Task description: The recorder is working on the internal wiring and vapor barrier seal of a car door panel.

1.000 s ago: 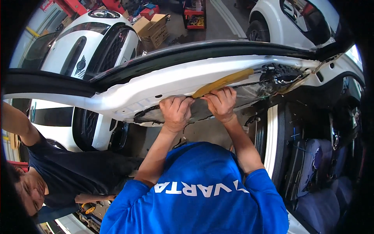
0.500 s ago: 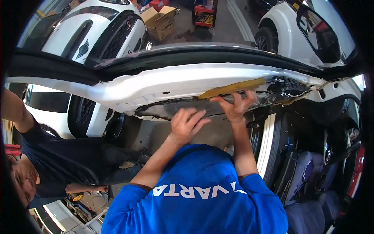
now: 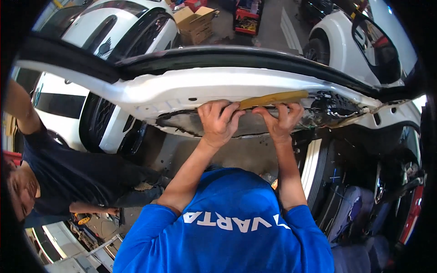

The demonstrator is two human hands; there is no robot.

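A long, flat yellow strip (image 3: 275, 98), its material unclear, lies along the inner side of a white car door (image 3: 168, 88). My left hand (image 3: 219, 122) is closed at the strip's left end, fingers curled up against it. Further along its lower edge, my right hand (image 3: 280, 122) has its fingers bent over the strip and the thumb pointing toward the left hand. Below the strip, a grey inner panel with dark, ragged sealant edging (image 3: 191, 125) shows between and beside my hands. Black door hardware (image 3: 334, 107) sits to the right of the strip.
A co-worker in a dark shirt (image 3: 73, 175) stands at the left, one arm raised toward the door. White cars (image 3: 109, 34) and a cardboard box (image 3: 195, 27) are beyond the window. A car interior with worn seats (image 3: 350, 214) lies at the right.
My left hand has moved up from below the door panel onto the left end of the yellow strip. The right hand stays at the strip. The view has shifted slightly.
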